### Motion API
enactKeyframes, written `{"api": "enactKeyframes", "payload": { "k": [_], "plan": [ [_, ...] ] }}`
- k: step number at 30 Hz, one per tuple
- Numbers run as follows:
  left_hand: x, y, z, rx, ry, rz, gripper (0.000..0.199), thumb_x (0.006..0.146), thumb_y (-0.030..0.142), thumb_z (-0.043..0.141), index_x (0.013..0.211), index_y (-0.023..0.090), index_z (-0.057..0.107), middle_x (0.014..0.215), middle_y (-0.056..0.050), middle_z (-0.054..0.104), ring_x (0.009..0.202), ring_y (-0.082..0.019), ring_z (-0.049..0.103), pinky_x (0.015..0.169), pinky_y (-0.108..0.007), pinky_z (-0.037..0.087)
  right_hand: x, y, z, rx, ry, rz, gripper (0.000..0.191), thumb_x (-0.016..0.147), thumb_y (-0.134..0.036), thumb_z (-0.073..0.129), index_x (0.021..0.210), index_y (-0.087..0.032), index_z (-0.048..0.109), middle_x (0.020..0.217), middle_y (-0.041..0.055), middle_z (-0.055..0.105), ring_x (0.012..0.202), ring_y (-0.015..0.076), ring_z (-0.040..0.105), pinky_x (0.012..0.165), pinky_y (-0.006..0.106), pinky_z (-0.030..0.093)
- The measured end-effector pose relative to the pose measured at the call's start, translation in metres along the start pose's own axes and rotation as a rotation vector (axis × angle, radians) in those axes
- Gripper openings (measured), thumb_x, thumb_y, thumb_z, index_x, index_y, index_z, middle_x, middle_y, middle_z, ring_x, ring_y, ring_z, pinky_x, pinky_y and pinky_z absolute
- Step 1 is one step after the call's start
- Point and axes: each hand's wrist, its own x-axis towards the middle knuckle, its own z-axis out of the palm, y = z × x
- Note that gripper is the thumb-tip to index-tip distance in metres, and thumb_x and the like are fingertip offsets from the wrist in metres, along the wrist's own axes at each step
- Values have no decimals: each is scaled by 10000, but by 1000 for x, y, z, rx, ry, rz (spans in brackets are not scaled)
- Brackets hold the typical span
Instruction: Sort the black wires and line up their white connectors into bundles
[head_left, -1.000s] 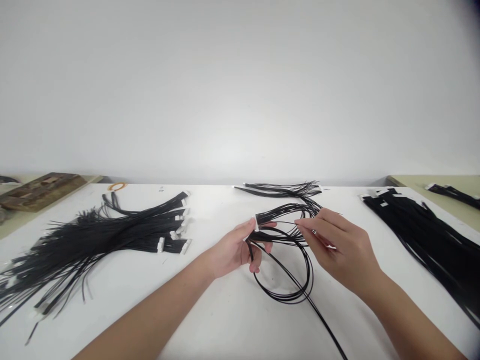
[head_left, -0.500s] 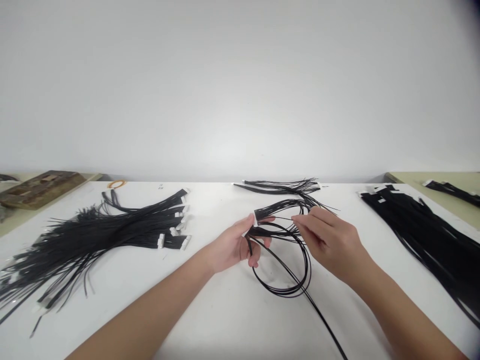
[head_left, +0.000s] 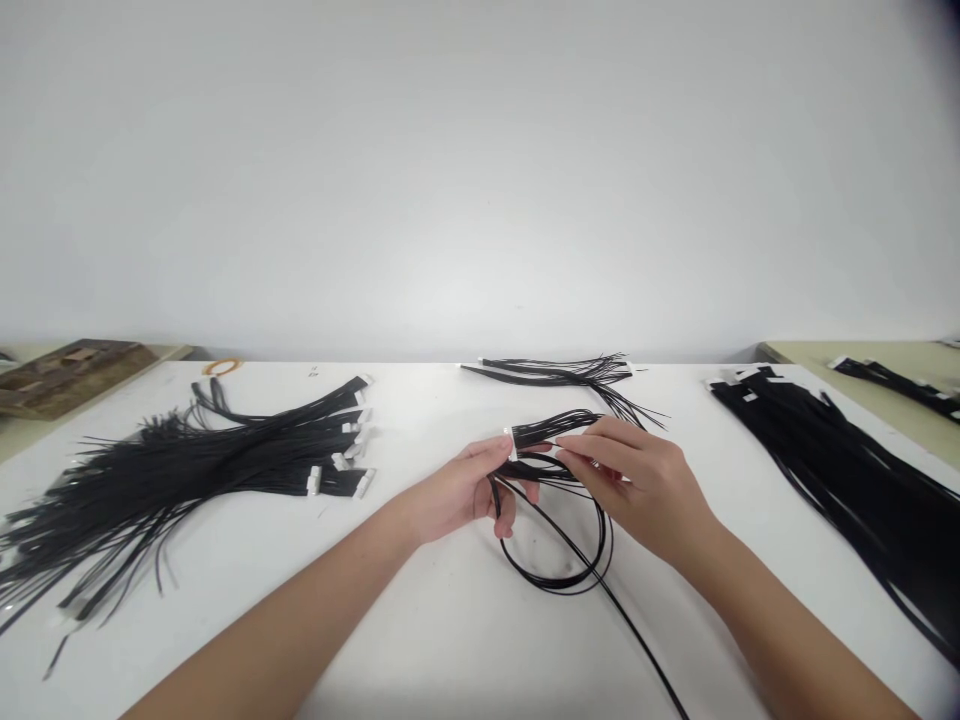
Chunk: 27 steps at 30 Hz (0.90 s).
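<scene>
As the smooth white bench (head_left: 420,640) bore the work, ribbon-like black cables (head_left: 832,480) lay at three o'clock, ends gathered, perhaps for easy reach. Towards six o'clock from centre, the left hand (head_left: 454,495) pinched a rigid white connector (head_left: 513,450), seemingly to steady it, limp wires (head_left: 559,584) looping below; the right hand (head_left: 649,480) pinched one thin strand (head_left: 546,445).

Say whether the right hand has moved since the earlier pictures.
Yes: the right hand has moved left, toward the left hand, judged against the rear cable bundle.
</scene>
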Motion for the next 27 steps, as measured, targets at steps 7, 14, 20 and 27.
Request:
{"api": "enactKeyframes", "payload": {
  "k": [7, 14, 20, 27],
  "plan": [
    [0, 2, 1, 12, -20, -13, 483, 888, 504, 363, 1202, 174, 524, 808, -63, 594, 443, -102, 552, 467, -242, 433, 1, -3, 2, 25, 26, -32, 132, 844, -127, 537, 873, -170, 658, 720, 20, 588, 569, 64, 534, 462, 172, 386],
    [0, 1, 1, 11, -2, -15, 475, 893, 492, 365, 1216, 176, 511, 805, -62, 593, 437, -105, 551, 466, -247, 424, 0, -2, 2, -47, -11, -64, 163, 867, -134, 504, 891, -185, 657, 729, 13, 582, 577, 59, 523, 503, 169, 401],
    [0, 0, 1, 15, 10, -10, 460, 903, 480, 347, 1200, 173, 518, 806, -57, 593, 433, -103, 545, 473, -254, 425, 0, -1, 2, -89, -39, -90, 172, 842, -85, 518, 893, -183, 651, 754, 8, 596, 595, 57, 513, 510, 166, 394],
    [0, 0, 2, 18, 17, 1, 430, 898, 486, 356, 1098, 157, 550, 814, -49, 582, 433, -96, 545, 497, -267, 442, 0, -3, 4, -130, -5, -84, 158, 851, -125, 523, 893, -192, 660, 738, 2, 607, 575, 50, 516, 499, 164, 383]
  ]
}}
